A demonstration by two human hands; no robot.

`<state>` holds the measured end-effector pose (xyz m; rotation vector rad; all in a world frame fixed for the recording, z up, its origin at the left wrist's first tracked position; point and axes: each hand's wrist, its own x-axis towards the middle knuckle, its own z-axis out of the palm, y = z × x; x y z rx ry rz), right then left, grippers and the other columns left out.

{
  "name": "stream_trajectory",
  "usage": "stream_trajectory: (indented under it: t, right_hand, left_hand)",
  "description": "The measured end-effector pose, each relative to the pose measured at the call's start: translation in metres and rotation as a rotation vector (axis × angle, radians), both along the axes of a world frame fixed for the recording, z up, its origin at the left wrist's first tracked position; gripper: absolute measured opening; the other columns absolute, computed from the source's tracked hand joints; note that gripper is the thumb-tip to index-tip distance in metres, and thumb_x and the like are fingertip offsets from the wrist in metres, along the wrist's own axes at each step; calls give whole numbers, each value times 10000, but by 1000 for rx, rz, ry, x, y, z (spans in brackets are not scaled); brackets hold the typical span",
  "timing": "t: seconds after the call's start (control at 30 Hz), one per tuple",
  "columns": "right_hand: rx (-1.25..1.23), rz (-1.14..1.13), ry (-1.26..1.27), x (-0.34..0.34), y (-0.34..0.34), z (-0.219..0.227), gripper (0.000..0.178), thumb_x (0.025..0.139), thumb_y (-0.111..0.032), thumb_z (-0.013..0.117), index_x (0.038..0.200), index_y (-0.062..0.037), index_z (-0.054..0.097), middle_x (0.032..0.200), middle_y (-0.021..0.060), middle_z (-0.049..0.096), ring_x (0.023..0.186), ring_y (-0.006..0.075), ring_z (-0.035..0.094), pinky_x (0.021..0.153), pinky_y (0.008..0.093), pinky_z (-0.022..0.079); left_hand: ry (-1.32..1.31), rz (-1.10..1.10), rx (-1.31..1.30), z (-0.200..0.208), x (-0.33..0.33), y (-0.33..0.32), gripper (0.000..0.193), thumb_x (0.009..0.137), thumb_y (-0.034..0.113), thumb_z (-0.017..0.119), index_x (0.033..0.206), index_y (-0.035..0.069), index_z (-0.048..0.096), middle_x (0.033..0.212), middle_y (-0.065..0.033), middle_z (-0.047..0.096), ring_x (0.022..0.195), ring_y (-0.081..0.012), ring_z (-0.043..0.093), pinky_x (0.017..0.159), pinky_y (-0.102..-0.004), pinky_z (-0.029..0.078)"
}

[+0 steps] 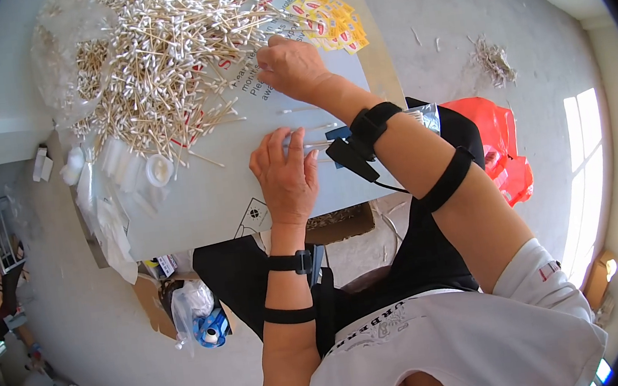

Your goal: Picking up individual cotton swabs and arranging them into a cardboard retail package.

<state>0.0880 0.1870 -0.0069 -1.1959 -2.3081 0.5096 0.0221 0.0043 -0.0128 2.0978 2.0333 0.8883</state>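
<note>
Far left on the pale grey bench [196, 206]: small white plastic bottles and round caps [157, 168], with clear plastic wrappers beside them. Above them is a big loose heap of wooden-stick cotton swabs with white tips [155, 50], sticks pointing every way, no common axis.

Left hand [285, 171] lies palm down on the bench near the front edge, fingers spread narrow. It presses a small clear plastic packet [318, 140] flat. A few swabs at the packet lie with the long axis running left-right, tips toward the right.

Right hand [293, 64] reaches across to the heap's right edge, fingers curled down onto the swabs; cannot tell whether it grips any. A single swab [292, 110] lies just below that hand, long axis left-right.

Right of the heap is a pile of small yellow-and-red paper sachets [333, 16] on a printed white sheet. On the floor further right: a red plastic bag [500, 142].
</note>
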Motion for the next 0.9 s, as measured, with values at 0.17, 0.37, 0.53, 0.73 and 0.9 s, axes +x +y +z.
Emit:
stream_trajectory:
  t: [0.17,0.37,0.53,0.73,0.9]
  right_hand:
    - [-112,-57,-118,0,-12,-1,101,754,-166,630,746,-67,646,816,123,643,798,331,644,696,440,505]
    - [-208,-64,-36,25,-21,7,117,732,-162,660,713,-47,656,687,117,634,654,299,620,613,414,487]
    - [-898,-98,548,54,-26,22,153,748,-144,773,725,-13,699,610,-13,566,541,66,469,478,235,334]
    - [-863,-222,541,76,-18,11,119,737,-113,777,756,-12,717,621,2,587,523,73,456,458,242,314]
    - [-842,-262,524,82,-17,5,113,743,-105,766,778,-4,730,654,14,619,573,78,497,511,247,360]
  left_hand:
    - [-20,-4,2,1,-1,0,409,796,159,710,1188,117,601,1216,-89,545,1170,-309,485,1016,-473,316]
    - [-8,-3,13,0,0,0,389,815,176,684,1188,108,597,1217,-90,545,1177,-304,480,1020,-474,315]
    - [-22,10,24,-4,-4,-1,379,841,170,651,1203,82,587,1216,-96,558,1180,-298,482,1033,-476,312]
    - [-45,9,57,-6,-2,1,363,860,141,623,1208,46,587,1218,-103,577,1179,-289,495,1043,-459,319]
    - [-44,12,60,-6,-2,1,353,861,138,621,1200,46,594,1223,-100,578,1189,-285,493,1047,-457,319]
